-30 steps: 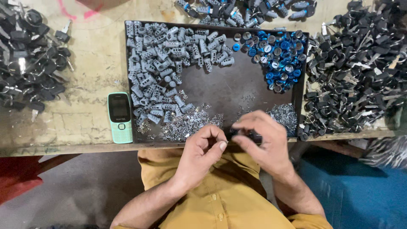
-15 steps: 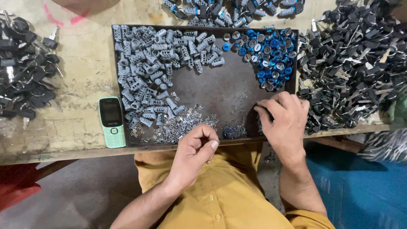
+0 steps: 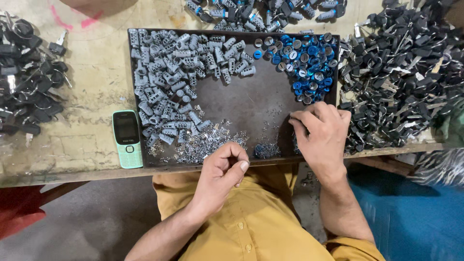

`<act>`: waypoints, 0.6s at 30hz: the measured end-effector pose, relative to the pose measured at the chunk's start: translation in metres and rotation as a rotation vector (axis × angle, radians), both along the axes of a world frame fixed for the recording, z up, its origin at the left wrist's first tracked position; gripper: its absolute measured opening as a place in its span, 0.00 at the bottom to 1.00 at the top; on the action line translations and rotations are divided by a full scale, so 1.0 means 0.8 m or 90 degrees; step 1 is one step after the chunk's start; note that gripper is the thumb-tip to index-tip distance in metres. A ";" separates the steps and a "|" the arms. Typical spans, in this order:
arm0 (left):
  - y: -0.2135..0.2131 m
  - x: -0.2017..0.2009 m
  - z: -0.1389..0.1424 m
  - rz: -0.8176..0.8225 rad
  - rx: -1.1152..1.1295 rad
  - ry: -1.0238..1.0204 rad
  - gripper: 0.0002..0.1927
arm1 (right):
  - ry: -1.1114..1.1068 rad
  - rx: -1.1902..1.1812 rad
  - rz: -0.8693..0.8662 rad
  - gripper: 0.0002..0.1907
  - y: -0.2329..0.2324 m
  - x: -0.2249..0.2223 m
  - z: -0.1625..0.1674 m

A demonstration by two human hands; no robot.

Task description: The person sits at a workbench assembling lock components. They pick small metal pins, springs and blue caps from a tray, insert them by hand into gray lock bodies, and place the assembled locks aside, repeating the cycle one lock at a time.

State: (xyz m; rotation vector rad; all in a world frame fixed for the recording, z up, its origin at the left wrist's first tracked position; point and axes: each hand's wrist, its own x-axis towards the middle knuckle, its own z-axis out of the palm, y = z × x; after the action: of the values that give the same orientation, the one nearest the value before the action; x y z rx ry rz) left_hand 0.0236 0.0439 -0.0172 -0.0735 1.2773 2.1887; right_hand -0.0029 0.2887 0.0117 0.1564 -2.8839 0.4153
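Note:
My left hand (image 3: 222,169) is curled into a loose fist over the front edge of a dark tray (image 3: 241,106), thumb against forefinger; anything inside it is hidden. My right hand (image 3: 321,133) lies palm down on the tray's right side, its fingertips touching tiny silver parts scattered on the tray floor. A heap of grey metal cylinders (image 3: 169,72) fills the tray's left and back. Blue and silver round caps (image 3: 304,63) sit in the back right corner. Small shiny pins (image 3: 203,145) are piled at the front, just beyond my left hand.
A green push-button phone (image 3: 127,137) lies left of the tray. Black-headed keys are heaped at the right (image 3: 401,63) and left (image 3: 24,82) of the table, and more parts (image 3: 251,12) behind the tray. Blue cloth (image 3: 415,212) is at my right.
The hands were together at the tray's front edge holding a small black piece. My right hand has moved out onto the tray's right side; my left hand stays curled near the front edge.

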 end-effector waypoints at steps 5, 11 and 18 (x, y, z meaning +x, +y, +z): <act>-0.001 0.003 0.001 0.002 -0.022 0.009 0.03 | -0.040 0.012 0.008 0.06 0.000 -0.010 0.003; 0.001 0.002 0.005 0.022 0.007 -0.001 0.03 | -0.083 -0.277 0.054 0.07 -0.038 0.013 0.028; 0.000 0.006 0.019 0.045 0.178 -0.194 0.03 | 0.032 -0.433 0.135 0.09 -0.105 0.052 0.023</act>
State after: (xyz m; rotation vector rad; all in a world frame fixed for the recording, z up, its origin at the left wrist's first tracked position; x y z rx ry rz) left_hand 0.0280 0.0438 -0.0017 -0.3316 0.8070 2.2870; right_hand 0.0387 0.2046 0.0298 0.3437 -2.5097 1.3644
